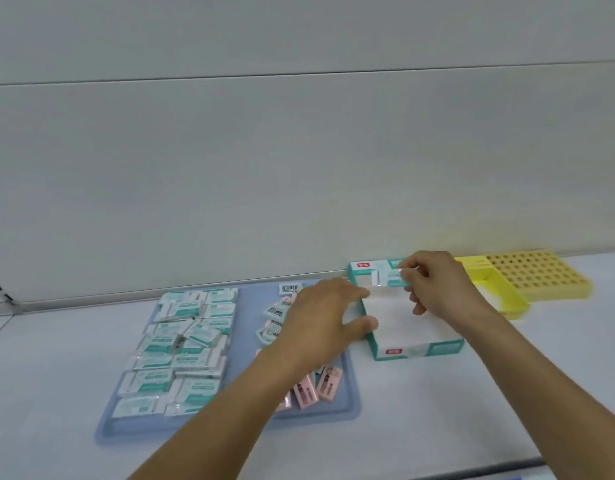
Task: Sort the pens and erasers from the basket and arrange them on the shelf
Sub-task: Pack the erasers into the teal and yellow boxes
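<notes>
- We pinched a wrapped white-and-teal eraser (389, 279) between the thumb and fingertips of our right hand (441, 285), fingers curled round its right end.
- That eraser hung above the far part of the open teal-edged box (418, 351), close to the box's far wall; we could not tell whether it touched the wall.
- The box sat on the white shelf (420, 420), just right of the blue tray (351, 407), its white floor bare where we could see it.
- Our left hand (325, 320) held nothing, fingers relaxed and slightly spread, reaching over the right part of the tray, with the thumb and a fingertip at the box's left wall.
- On the tray's left half lay a crowded heap of teal-and-white wrapped erasers (181, 348), overlapping one another.
- On its right half, partly hidden under our left forearm, lay a few loose teal erasers (273, 317) far and pink erasers (316, 386) near.
- A barcode label (290, 288) sat at the tray's far edge.
- To the right of the teal box stood a yellow box (506, 299), and beyond it a yellow block with a grid of holes (538, 275), both near the grey back wall (299, 150).
</notes>
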`<act>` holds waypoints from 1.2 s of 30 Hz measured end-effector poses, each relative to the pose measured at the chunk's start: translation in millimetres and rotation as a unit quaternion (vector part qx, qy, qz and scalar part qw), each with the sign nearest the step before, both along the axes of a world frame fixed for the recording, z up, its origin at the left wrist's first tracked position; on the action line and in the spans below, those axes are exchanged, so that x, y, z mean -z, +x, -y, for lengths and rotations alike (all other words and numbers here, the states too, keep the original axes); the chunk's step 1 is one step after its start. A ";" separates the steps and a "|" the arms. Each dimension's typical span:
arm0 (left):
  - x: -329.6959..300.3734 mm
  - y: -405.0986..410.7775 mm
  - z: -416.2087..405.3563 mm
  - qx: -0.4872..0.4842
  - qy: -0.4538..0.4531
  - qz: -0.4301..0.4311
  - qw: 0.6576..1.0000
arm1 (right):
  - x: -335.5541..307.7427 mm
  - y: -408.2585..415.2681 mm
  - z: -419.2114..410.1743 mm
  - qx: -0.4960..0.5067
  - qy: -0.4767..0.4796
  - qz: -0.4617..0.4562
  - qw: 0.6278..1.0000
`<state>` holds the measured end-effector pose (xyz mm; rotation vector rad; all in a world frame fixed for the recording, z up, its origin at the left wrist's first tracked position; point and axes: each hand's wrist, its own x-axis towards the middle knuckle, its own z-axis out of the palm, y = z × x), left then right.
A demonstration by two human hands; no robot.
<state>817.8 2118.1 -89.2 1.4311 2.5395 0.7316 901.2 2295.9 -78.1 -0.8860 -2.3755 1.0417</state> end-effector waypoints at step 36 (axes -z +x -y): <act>-7.5 -58.0 168.6 -0.243 0.076 -0.025 0.967 | -8.3 -56.8 115.2 -0.271 0.217 0.024 0.937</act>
